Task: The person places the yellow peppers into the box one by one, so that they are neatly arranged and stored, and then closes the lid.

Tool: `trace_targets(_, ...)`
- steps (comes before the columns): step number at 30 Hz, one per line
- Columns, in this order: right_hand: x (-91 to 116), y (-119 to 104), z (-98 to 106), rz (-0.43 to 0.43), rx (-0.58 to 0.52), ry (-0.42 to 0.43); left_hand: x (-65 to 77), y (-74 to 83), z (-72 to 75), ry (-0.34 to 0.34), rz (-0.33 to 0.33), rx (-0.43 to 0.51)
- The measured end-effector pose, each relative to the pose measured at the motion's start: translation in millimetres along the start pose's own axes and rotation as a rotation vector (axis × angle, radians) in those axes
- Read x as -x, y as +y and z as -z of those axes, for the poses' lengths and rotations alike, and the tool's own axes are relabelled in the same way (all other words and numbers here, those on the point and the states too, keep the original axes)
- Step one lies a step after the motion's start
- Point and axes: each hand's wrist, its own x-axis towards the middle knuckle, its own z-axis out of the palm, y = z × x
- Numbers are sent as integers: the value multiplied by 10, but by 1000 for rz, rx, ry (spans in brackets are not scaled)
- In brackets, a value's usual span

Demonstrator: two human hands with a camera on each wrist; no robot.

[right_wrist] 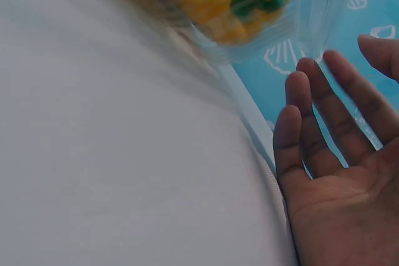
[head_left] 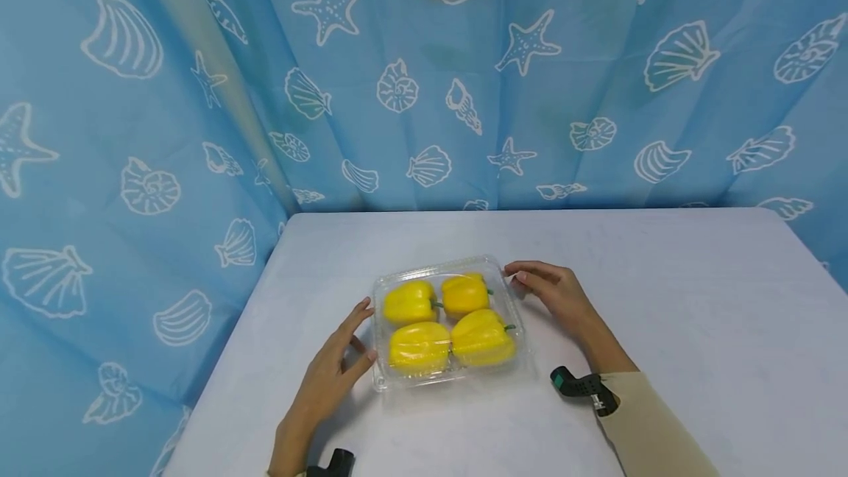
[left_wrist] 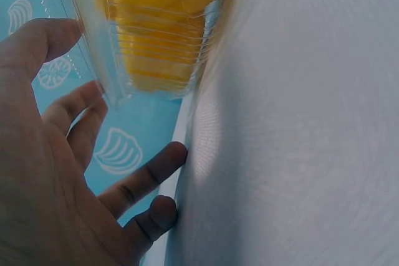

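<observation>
A clear plastic clamshell container (head_left: 424, 383) with its lid down sits on the white table, tilted slightly in the head view. Inside lie several yellow bell peppers (head_left: 419, 348) with green stems. At the container's left side is my left hand (head_left: 324, 374), its thumb and fingers spread; in the left wrist view the thumb (left_wrist: 62, 37) is right at the plastic edge. My right hand (head_left: 559, 297) is by the far right corner, fingers extended. The right wrist view shows its fingertips (right_wrist: 307, 65) close to the container's rim, with a green pepper stem (right_wrist: 257, 1) visible through the plastic.
The white tabletop (head_left: 695, 300) spreads around the container, mostly to the right. Behind and to the left hangs a blue curtain (head_left: 411, 43) printed with shells and starfish. A black wrist device (head_left: 579, 386) is on the right arm.
</observation>
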Motion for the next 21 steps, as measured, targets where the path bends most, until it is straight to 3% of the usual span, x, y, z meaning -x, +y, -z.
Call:
trace_targets(5, 165, -45, -56, -16, 16, 41, -15, -5, -1, -2, -24, -16)
trace_targets(12, 367, -68, -174, -96, -48, 99, -6, -19, -8, 5, -20, -15)
trace_targets(21, 590, -142, -219, -172, -34, 86, -2, -1, 4, -1, -11, 6)
